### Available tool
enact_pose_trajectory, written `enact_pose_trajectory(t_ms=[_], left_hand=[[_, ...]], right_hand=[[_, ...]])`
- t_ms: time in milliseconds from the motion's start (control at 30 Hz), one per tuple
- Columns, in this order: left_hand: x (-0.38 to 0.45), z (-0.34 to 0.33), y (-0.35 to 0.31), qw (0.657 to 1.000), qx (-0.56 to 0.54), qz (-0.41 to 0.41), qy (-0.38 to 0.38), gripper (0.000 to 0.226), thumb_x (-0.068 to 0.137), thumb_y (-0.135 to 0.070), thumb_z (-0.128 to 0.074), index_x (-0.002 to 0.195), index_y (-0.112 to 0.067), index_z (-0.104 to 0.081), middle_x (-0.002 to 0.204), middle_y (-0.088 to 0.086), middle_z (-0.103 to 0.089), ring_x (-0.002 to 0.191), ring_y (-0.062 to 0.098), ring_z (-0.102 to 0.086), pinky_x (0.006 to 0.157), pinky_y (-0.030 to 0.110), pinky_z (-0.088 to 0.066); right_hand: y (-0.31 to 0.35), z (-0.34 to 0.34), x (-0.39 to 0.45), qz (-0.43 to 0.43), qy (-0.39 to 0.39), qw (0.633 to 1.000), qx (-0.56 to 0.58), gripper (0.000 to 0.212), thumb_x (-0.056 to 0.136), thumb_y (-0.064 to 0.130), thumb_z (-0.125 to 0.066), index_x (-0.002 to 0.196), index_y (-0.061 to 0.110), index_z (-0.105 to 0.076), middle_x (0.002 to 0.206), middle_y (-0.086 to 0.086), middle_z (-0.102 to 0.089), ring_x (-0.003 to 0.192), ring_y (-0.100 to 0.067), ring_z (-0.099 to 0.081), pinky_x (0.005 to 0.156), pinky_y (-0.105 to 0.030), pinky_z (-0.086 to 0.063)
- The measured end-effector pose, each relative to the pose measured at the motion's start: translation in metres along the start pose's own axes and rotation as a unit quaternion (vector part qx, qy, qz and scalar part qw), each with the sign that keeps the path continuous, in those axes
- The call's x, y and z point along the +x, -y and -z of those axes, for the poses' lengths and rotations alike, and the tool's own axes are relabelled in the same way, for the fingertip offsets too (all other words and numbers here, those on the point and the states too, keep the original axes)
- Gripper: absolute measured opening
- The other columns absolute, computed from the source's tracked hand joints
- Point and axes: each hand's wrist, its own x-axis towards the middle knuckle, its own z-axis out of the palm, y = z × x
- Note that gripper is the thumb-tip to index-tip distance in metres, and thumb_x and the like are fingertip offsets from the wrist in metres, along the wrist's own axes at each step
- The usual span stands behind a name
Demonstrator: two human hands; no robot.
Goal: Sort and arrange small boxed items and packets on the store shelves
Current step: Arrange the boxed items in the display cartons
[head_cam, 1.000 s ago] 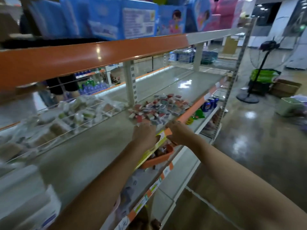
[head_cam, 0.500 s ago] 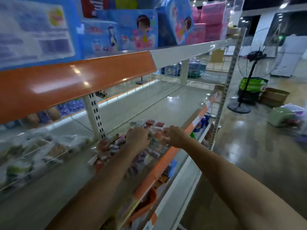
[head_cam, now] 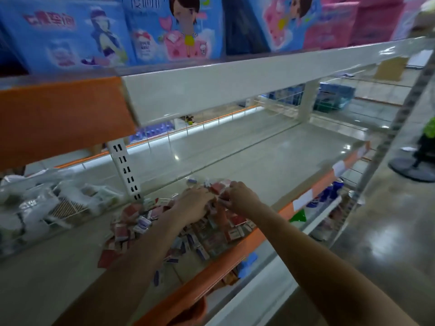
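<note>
From the head view, I judge I'm in the sorting step: a loose heap of small boxes [head_cam: 188, 229] lies on the middle shelf [head_cam: 270, 161], close to its orange front edge [head_cam: 235, 257], and nothing is lined up yet. My left hand [head_cam: 195, 204] rests palm down on the far side of the heap, fingers [head_cam: 207, 196] bent over the boxes; whether they grip any I cannot tell. My right hand [head_cam: 242, 198] is just beside it, fingers [head_cam: 229, 200] curled and pinching something small and pale at the heap's far edge, probably one box. Next, I think, comes lifting that piece clear and setting it apart on bare shelf without scattering the pile over the edge.
</note>
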Motion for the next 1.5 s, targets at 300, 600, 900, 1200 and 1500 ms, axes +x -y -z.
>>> enact_pose_trajectory(t_ms=[300,600,900,1200,1500], left_hand=[[-0.010,-0.008,0.002,0.996,-0.030,0.070,-0.041,0.024,0.082,-0.045,-0.065,0.097,-0.028,-0.058,0.102,-0.004,-0.060,0.100,0.016,-0.052,0.079,0.032,-0.042],[-0.056,0.002,-0.022,0.872,-0.438,0.189,-0.106,0.024,0.078,-0.021,-0.075,0.093,-0.023,-0.058,0.094,-0.007,-0.067,0.088,0.000,-0.064,0.071,0.013,-0.049],[-0.123,-0.004,-0.031,0.608,-0.701,0.307,-0.212,0.028,0.086,-0.007,-0.061,0.114,-0.011,-0.060,0.078,0.000,-0.069,0.070,0.008,-0.066,0.054,0.020,-0.052],[-0.232,0.008,-0.031,0.511,-0.749,0.333,-0.258,0.028,0.096,-0.011,-0.047,0.119,-0.020,-0.059,0.102,0.003,-0.072,0.080,0.019,-0.072,0.057,0.022,-0.056],[-0.369,0.016,-0.025,0.455,-0.703,0.438,-0.328,0.019,0.096,-0.004,-0.047,0.112,-0.009,-0.053,0.074,0.011,-0.064,0.056,0.015,-0.067,0.046,0.022,-0.053]], right_hand=[[-0.020,0.005,0.013,0.093,-0.002,0.982,0.162,0.013,0.086,0.013,-0.061,0.098,0.009,-0.062,0.105,-0.008,-0.062,0.084,-0.014,-0.057,0.076,-0.025,-0.049],[-0.014,0.009,0.000,0.084,0.072,0.884,0.455,0.025,0.084,0.010,-0.066,0.108,0.013,-0.058,0.099,-0.006,-0.064,0.085,-0.017,-0.066,0.067,-0.025,-0.056],[0.038,-0.013,-0.016,0.109,0.154,0.826,0.532,0.016,0.085,0.024,-0.065,0.096,0.013,-0.060,0.087,-0.009,-0.068,0.075,-0.014,-0.070,0.072,-0.032,-0.059],[0.138,-0.027,-0.047,0.149,0.177,0.780,0.581,0.012,0.087,0.015,-0.065,0.087,0.008,-0.056,0.076,-0.007,-0.063,0.064,-0.013,-0.066,0.061,-0.031,-0.058],[0.271,-0.056,-0.119,0.157,0.270,0.718,0.623,0.014,0.087,0.000,-0.059,0.076,0.009,-0.056,0.068,-0.008,-0.062,0.061,-0.018,-0.064,0.064,-0.033,-0.058]])
